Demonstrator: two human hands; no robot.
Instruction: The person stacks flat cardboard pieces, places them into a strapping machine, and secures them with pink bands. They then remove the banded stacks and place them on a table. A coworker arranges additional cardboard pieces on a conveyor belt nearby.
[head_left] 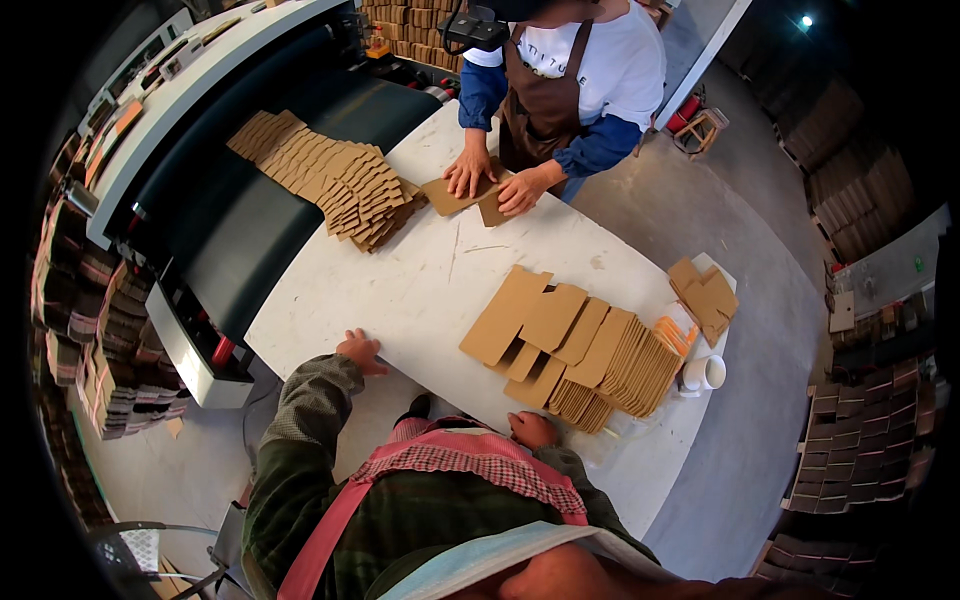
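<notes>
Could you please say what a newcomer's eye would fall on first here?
Probably the fanned cardboard stack on the white table, right of centre, near the wearer's right hand. Next, the overlapping cardboard row at upper left, running from the dark belt onto the table. At top centre, a co-worker's hands rest on cardboard.

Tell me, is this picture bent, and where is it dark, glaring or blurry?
Head view: the machine frame curves, likely wide-lens bending; head view: the table and its nearer cardboard pile look bright and fairly crisp; head view: the stacks at right lie in gloom; head view: a lamp glares at upper right.
</notes>
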